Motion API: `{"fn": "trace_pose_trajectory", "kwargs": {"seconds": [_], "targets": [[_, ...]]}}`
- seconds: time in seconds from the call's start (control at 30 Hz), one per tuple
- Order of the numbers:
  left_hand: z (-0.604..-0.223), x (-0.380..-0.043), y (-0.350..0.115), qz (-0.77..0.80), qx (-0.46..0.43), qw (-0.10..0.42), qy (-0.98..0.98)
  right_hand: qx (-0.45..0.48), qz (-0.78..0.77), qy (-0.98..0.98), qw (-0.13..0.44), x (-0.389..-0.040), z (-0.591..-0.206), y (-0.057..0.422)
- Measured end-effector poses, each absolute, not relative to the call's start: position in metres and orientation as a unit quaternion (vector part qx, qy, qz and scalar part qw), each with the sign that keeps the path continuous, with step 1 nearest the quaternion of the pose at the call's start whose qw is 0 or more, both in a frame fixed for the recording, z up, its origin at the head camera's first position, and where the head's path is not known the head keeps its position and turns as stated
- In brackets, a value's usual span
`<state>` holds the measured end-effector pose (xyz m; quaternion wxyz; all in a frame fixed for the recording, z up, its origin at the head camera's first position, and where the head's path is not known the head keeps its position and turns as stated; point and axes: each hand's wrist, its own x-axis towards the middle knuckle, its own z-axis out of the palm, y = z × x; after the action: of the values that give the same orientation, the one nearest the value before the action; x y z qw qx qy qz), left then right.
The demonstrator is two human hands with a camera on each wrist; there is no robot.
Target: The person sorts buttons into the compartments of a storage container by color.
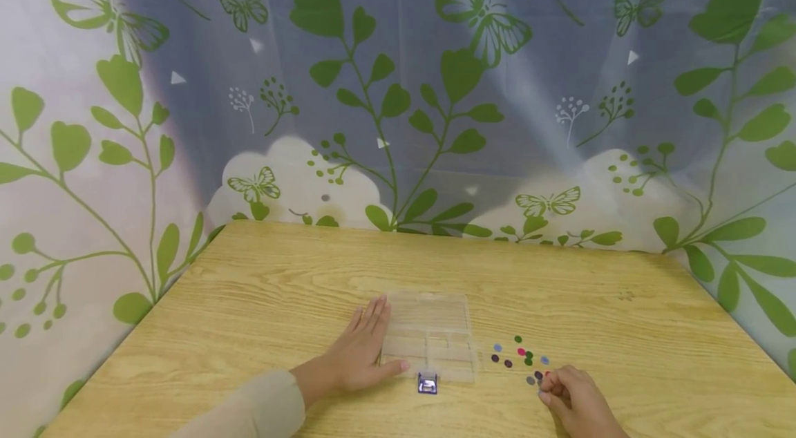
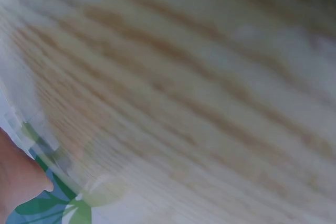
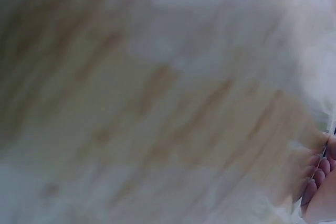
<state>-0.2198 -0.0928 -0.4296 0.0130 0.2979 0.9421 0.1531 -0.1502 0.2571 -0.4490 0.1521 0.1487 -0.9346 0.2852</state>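
A clear plastic box (image 1: pixel 448 355) with divided compartments lies flat on the table. My left hand (image 1: pixel 357 355) rests along its left side, fingers straight and thumb reaching over the near left corner. Just in front of the box sits a small square purple piece (image 1: pixel 427 383) with a shiny middle. To the right of the box, several small round discs (image 1: pixel 521 351) in green, blue, red and dark purple are scattered. At their near edge my right hand (image 1: pixel 578 400) has curled fingers, thumb and forefinger pinching a small greyish disc that is mostly hidden.
The wood-grain table (image 1: pixel 280 286) fills both wrist views, blurred. A faint small clear object (image 1: pixel 625 295) lies far right on it. Behind the table hangs a curtain (image 1: pixel 423 113) printed with leaves and butterflies.
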Motion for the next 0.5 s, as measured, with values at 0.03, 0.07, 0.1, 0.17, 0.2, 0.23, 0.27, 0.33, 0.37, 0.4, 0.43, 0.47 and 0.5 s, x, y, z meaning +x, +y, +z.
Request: {"fn": "trace_pose_trajectory", "kwargs": {"seconds": [0.03, 0.07, 0.1, 0.17, 0.2, 0.23, 0.27, 0.33, 0.37, 0.4, 0.43, 0.47, 0.5], "targets": [[-0.429, -0.220, -0.093, 0.152, 0.298, 0.013, 0.942, 0.145, 0.284, -0.937, 0.146, -0.150, -0.448, 0.257], [-0.429, -0.220, -0.093, 0.152, 0.298, 0.014, 0.942, 0.139, 0.285, -0.939, 0.137, -0.150, -0.448, 0.257], [-0.429, -0.220, -0.093, 0.152, 0.298, 0.016, 0.942, 0.129, 0.289, -0.941, 0.122, -0.150, -0.446, 0.257], [-0.429, -0.220, -0.093, 0.154, 0.299, 0.019, 0.942, 0.109, 0.295, -0.945, 0.090, -0.151, -0.443, 0.257], [-0.428, -0.220, -0.093, 0.155, 0.299, 0.020, 0.941, 0.096, 0.300, -0.946, 0.072, -0.151, -0.441, 0.257], [-0.428, -0.220, -0.093, 0.155, 0.300, 0.020, 0.941, 0.083, 0.304, -0.947, 0.055, -0.152, -0.440, 0.257], [-0.428, -0.220, -0.093, 0.154, 0.301, 0.020, 0.941, 0.066, 0.313, -0.947, 0.039, -0.152, -0.438, 0.256], [-0.428, -0.220, -0.093, 0.152, 0.302, 0.020, 0.941, 0.026, 0.326, -0.945, 0.011, -0.154, -0.434, 0.255], [-0.428, -0.220, -0.093, 0.150, 0.302, 0.020, 0.941, 0.008, 0.331, -0.944, 0.000, -0.155, -0.432, 0.254], [-0.428, -0.220, -0.093, 0.148, 0.303, 0.020, 0.941, -0.014, 0.336, -0.942, -0.012, -0.155, -0.430, 0.253], [-0.428, -0.220, -0.093, 0.147, 0.303, 0.020, 0.941, -0.033, 0.342, -0.939, -0.021, -0.156, -0.429, 0.253], [-0.428, -0.220, -0.093, 0.147, 0.303, 0.019, 0.941, -0.047, 0.345, -0.937, -0.026, -0.157, -0.428, 0.252], [-0.428, -0.220, -0.093, 0.147, 0.304, 0.019, 0.941, -0.058, 0.345, -0.936, -0.029, -0.158, -0.427, 0.252]]}}
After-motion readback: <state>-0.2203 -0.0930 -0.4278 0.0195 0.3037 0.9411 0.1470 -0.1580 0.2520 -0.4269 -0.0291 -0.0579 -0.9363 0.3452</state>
